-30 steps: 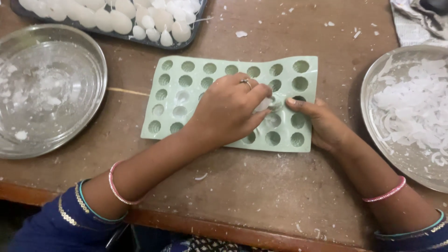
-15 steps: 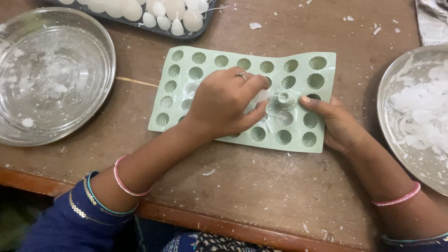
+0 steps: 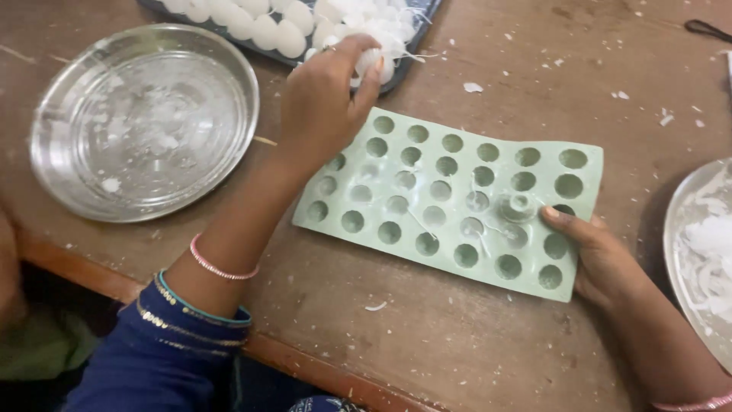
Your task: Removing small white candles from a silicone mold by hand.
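Observation:
A pale green silicone mould (image 3: 450,198) with rows of round cavities lies flat on the wooden table (image 3: 427,343). One cavity near its right side is pushed up into a bump (image 3: 519,206). My right hand (image 3: 598,259) presses on the mould's right end, thumb on its top face. Above the mould's far left corner my left hand (image 3: 324,103) holds a small white wax piece (image 3: 375,61) in its fingertips. Just behind it stands a dark tray (image 3: 415,30) holding several white wax pieces.
A steel plate (image 3: 145,122) with white flakes sits at the left. Another steel plate (image 3: 698,259) heaped with white wax shavings is at the right edge. White crumbs dot the table. The table's front edge (image 3: 305,362) runs below my arms.
My left hand has lifted off the mould and moved up-left toward the dark tray, now with a white wax piece in its fingers. My right hand stays on the mould.

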